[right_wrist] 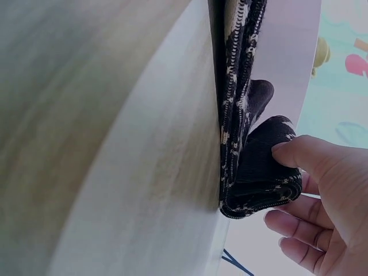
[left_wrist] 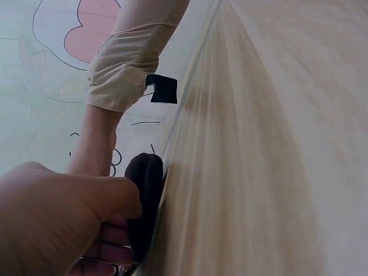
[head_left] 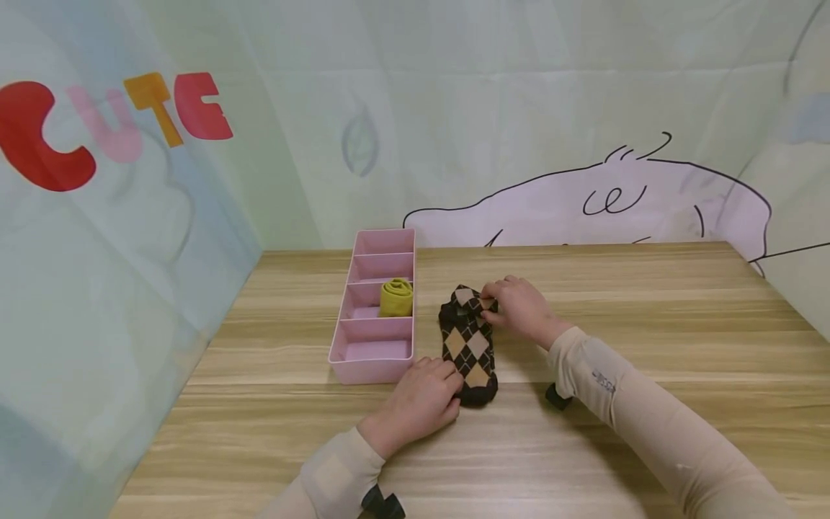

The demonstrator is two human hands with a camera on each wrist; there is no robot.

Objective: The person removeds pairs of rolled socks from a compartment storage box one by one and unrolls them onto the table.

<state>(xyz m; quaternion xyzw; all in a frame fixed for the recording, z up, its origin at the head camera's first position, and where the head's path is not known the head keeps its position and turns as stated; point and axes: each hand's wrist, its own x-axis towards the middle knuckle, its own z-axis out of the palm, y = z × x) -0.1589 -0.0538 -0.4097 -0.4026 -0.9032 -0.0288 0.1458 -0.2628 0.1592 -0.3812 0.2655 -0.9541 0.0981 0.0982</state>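
Note:
A pair of black argyle socks (head_left: 468, 352) with tan and pinkish diamonds lies flat, one on the other, on the wooden table. At the far end my right hand (head_left: 521, 308) pinches the folded-over part between thumb and fingers; the right wrist view shows this fold (right_wrist: 267, 155) standing up from the layers. My left hand (head_left: 418, 400) holds the near, black toe end (left_wrist: 145, 190), thumb on one side and fingers on the other. Left of the socks, a rolled yellow-green sock (head_left: 396, 298) sits in one compartment of a pink divided box (head_left: 372, 372).
The pink box stands close to the left of the socks, its other compartments showing bare floors. Behind the wooden table (head_left: 648, 310) hangs a printed cloth backdrop (head_left: 519, 108), which also runs along the left side.

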